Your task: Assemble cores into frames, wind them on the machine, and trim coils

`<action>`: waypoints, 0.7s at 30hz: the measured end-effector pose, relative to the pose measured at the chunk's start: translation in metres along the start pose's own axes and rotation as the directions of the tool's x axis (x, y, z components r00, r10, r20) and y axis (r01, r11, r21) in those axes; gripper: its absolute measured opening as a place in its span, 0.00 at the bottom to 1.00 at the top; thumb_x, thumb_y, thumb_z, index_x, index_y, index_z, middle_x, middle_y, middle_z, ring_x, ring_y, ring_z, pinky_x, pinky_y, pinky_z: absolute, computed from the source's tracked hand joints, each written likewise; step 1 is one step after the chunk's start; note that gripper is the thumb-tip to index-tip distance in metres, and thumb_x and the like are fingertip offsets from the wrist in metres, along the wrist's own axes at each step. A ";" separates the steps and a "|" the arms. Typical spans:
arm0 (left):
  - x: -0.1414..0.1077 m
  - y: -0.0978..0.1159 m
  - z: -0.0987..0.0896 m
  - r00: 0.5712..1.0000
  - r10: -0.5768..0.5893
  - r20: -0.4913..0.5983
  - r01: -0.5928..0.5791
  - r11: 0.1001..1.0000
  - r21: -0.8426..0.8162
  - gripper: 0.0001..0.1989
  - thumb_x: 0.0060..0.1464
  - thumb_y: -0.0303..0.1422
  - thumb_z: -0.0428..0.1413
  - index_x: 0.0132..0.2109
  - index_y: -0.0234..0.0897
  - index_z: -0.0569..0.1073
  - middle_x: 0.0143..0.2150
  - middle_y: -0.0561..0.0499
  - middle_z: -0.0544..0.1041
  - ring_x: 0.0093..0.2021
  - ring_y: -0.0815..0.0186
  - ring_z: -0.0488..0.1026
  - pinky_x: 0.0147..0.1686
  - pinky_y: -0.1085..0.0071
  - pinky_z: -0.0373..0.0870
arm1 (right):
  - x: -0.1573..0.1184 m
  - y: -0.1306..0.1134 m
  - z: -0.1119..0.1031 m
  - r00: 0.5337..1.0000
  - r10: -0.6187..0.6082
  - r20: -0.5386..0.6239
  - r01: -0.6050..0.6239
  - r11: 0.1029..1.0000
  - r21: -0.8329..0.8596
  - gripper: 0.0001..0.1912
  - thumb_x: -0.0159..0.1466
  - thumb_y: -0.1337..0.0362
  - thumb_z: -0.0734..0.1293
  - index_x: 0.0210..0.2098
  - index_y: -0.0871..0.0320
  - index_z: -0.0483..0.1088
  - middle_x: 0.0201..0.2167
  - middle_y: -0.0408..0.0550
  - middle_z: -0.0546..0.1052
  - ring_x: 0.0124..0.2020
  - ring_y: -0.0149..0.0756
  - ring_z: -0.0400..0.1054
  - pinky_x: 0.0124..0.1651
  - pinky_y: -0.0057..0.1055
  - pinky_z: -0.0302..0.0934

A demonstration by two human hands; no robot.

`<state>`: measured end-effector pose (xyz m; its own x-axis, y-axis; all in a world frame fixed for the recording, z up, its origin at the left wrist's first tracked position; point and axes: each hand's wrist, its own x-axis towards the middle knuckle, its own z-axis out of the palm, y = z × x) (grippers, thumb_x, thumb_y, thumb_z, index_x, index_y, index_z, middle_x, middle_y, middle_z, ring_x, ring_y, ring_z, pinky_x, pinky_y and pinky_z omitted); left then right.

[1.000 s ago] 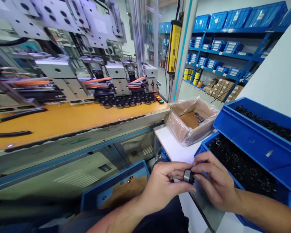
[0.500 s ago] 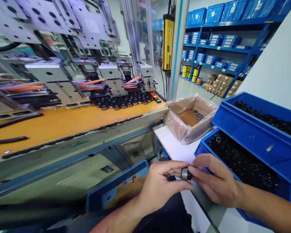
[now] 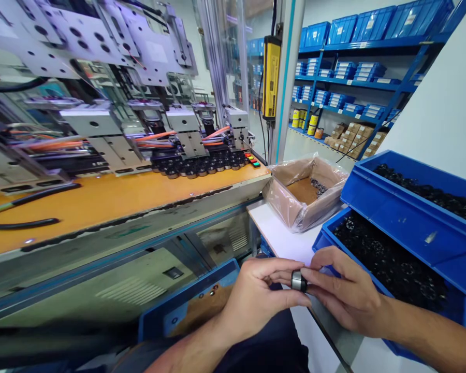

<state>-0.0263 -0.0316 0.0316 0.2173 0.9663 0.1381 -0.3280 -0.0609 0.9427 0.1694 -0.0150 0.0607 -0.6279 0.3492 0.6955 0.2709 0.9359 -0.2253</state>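
A small metal ring [image 3: 296, 280] with a black part [image 3: 304, 283] at its right side sits between my two hands, above my lap. My left hand [image 3: 256, 292] is closed on the ring, thumb below and fingers above. The fingertips of my right hand [image 3: 344, 290] press against the black part from the right; some of its fingers are hidden behind others. Right of my hands, a lower blue bin [image 3: 321, 239] holds many black plastic parts [image 3: 388, 259].
An upper blue bin [image 3: 407, 220] with more black parts overhangs the lower one. Behind stands a plastic-lined carton [image 3: 287, 207]. Left is a machine bench [image 3: 140, 202] with rows of black-and-metal pieces [image 3: 202, 167] and two black-handled tools. Below, a blue crate [image 3: 143, 324] holds a few rings.
My view has shifted slightly, so the machine appears a little farther right and lower. Both hands stay together at the ring, which shows slightly turned.
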 end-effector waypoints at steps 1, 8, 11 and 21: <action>0.000 -0.001 0.002 1.000 0.000 -0.011 0.000 1.000 -0.007 0.19 0.33 0.22 0.72 0.38 0.33 0.82 0.29 0.50 0.84 0.28 0.64 0.82 0.32 0.74 0.80 | 0.000 0.000 0.000 1.000 -0.009 0.000 0.009 1.000 -0.008 0.21 0.65 0.75 0.64 0.57 0.63 0.67 0.39 0.54 0.72 0.41 0.36 0.70 0.39 0.32 0.72; -0.005 -0.017 0.019 0.989 0.062 -0.131 -0.074 0.994 -0.083 0.20 0.36 0.26 0.73 0.40 0.36 0.79 0.33 0.50 0.84 0.33 0.66 0.81 0.36 0.76 0.77 | -0.002 0.004 0.003 0.979 -0.198 -0.041 0.181 0.951 -0.251 0.20 0.64 0.72 0.67 0.55 0.70 0.67 0.36 0.56 0.74 0.38 0.40 0.70 0.38 0.38 0.73; -0.002 -0.011 0.010 0.956 0.290 -0.050 -0.283 0.953 0.112 0.23 0.39 0.27 0.72 0.46 0.40 0.80 0.40 0.48 0.84 0.39 0.64 0.81 0.42 0.74 0.78 | -0.001 0.001 0.002 0.990 -0.126 -0.064 0.114 0.979 -0.169 0.21 0.63 0.77 0.65 0.57 0.68 0.65 0.40 0.58 0.74 0.43 0.41 0.71 0.42 0.38 0.74; -0.001 -0.003 -0.006 0.719 0.669 0.191 -0.650 0.548 0.527 0.17 0.44 0.24 0.69 0.44 0.36 0.81 0.34 0.47 0.82 0.33 0.67 0.80 0.36 0.76 0.77 | 0.002 -0.003 0.003 0.999 0.015 -0.041 -0.013 0.999 0.041 0.18 0.64 0.78 0.62 0.53 0.66 0.67 0.39 0.57 0.75 0.42 0.38 0.72 0.42 0.33 0.74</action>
<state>-0.0308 -0.0307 0.0272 0.1125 0.6058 0.7876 0.1631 -0.7931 0.5868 0.1653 -0.0173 0.0605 -0.5932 0.3611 0.7196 0.2493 0.9322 -0.2622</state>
